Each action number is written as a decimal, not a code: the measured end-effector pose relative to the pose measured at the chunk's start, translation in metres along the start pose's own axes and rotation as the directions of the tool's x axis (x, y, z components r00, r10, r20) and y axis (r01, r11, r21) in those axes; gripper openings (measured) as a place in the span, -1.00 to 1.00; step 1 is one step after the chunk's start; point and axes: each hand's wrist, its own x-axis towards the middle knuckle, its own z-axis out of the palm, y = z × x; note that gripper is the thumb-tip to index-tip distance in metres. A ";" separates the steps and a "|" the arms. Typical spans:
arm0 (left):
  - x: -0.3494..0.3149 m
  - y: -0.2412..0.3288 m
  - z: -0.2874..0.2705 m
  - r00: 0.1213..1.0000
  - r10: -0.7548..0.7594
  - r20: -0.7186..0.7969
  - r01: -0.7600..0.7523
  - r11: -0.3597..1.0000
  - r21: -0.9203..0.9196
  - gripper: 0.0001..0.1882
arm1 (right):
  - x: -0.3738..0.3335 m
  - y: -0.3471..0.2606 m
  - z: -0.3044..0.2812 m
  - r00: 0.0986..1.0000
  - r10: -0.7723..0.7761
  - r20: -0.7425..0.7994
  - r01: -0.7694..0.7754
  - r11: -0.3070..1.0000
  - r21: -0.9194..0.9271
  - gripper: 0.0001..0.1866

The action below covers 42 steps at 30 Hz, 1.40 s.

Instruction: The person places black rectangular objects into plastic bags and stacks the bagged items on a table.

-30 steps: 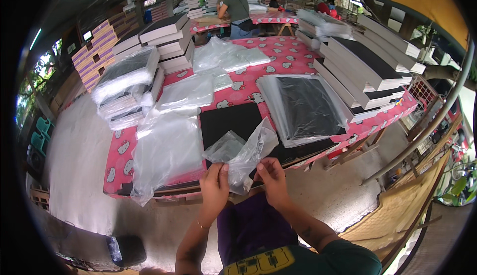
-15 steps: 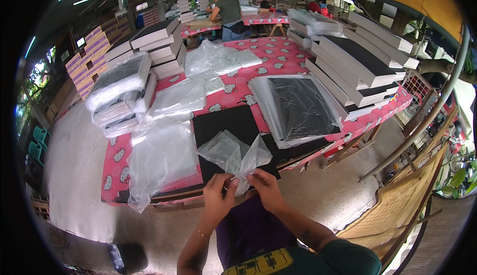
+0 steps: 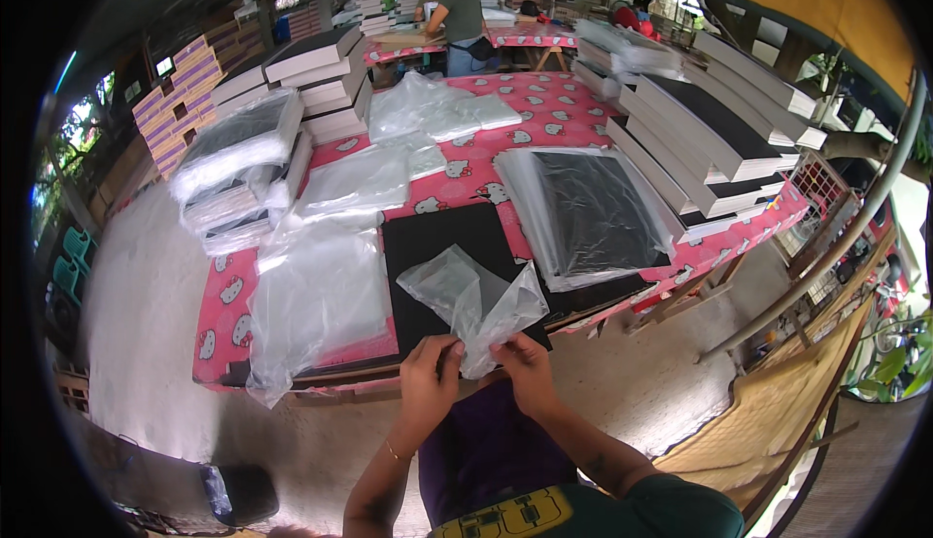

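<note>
Pink printed cloth covers the table (image 3: 559,101), under an open-sided roof with lit tubes at upper left. At its near edge I see the clear plastic (image 3: 476,329), its two upper flaps spread in a V over the black board (image 3: 418,246) and its gathered lower end just in front of the person's lap.

Both hands pinch that lower end. On the left hand (image 3: 428,378), thumb and forefinger are clamped together on the plastic, knuckles turned outward; on the right hand (image 3: 530,373), thumb and fingertips close on it from the other side, a small gap away. From where I watch, both forearms rise from the lower edge and slant inward, elbows wide, a bracelet (image 3: 391,452) on the left wrist.

Against a second ago, I find the hands closer together and nearer the body; the right flap, then standing high, now sits lower and opens out more over the board.

Left of the board lies loose plastic (image 3: 321,295); to its right, a wrapped stack (image 3: 598,212). Farther out stand wrapped books (image 3: 243,135) and bare books (image 3: 705,130), and beyond, a co-worker (image 3: 462,18) leans at another table.
</note>
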 end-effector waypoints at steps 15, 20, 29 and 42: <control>-0.003 -0.004 -0.002 0.999 -0.001 0.037 -0.001 0.999 0.054 -0.89 | -0.005 -0.001 0.009 0.999 -0.035 0.012 0.035 0.999 0.026 -0.88; 0.003 0.016 -0.003 0.997 -0.071 0.043 0.074 0.995 -0.064 -0.93 | -0.004 0.001 -0.002 0.999 0.052 0.000 -0.052 0.997 0.065 -0.89; 0.000 0.001 -0.007 0.994 -0.108 -0.029 0.109 0.994 0.029 -0.91 | -0.006 -0.012 0.010 0.994 -0.105 -0.025 0.104 0.995 -0.004 -0.93; -0.002 -0.009 -0.001 0.998 -0.037 -0.054 0.038 0.999 0.024 -0.91 | -0.005 0.004 -0.004 0.985 -0.068 0.159 0.060 0.997 0.056 -0.70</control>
